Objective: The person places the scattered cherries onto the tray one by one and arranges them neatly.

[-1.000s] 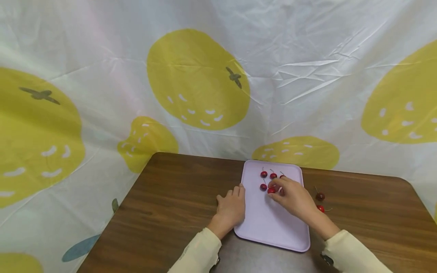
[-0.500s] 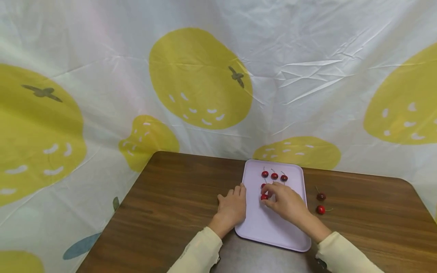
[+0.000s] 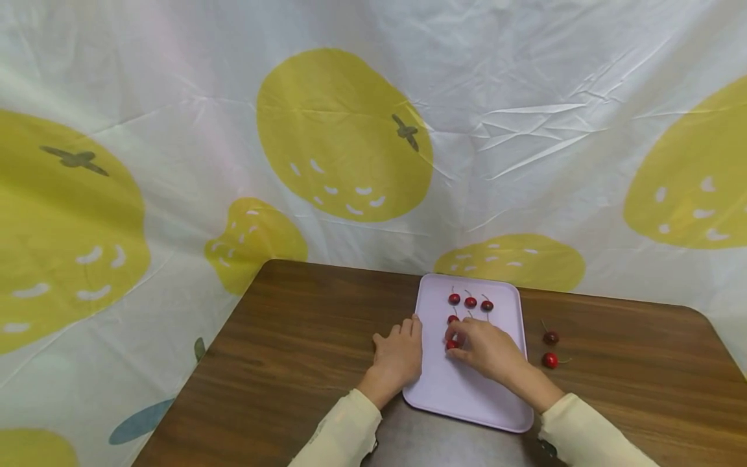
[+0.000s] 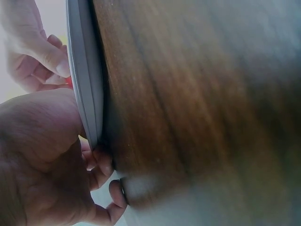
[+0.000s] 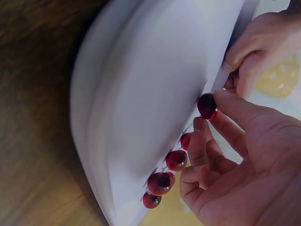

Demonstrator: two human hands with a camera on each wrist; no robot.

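Observation:
On the lilac tray (image 3: 434, 392), my right hand (image 3: 493, 349) pinches a red cherry (image 3: 452, 345) between thumb and fingers, low over the surface. In the right wrist view this cherry (image 5: 207, 105) looks dark and glossy at the fingertips. Three cherries (image 3: 470, 302) form a row at the tray's far end. Behind them a second row starts with a cherry (image 3: 452, 320); my right hand hides most of that row, with stems showing. My left hand (image 3: 397, 355) rests along the tray's left edge, its fingers extended and touching the rim (image 4: 87, 70) and tabletop.
Right of the tray, a dark cherry (image 3: 550, 337) and a brighter red cherry (image 3: 550, 360) lie on the brown wooden table (image 3: 309, 337). A white curtain (image 3: 502, 143) with yellow fruit prints hangs behind the table's far edge.
My right hand has moved left and nearer to me with the cherry, uncovering the far row. The left hand has stayed at the tray's edge.

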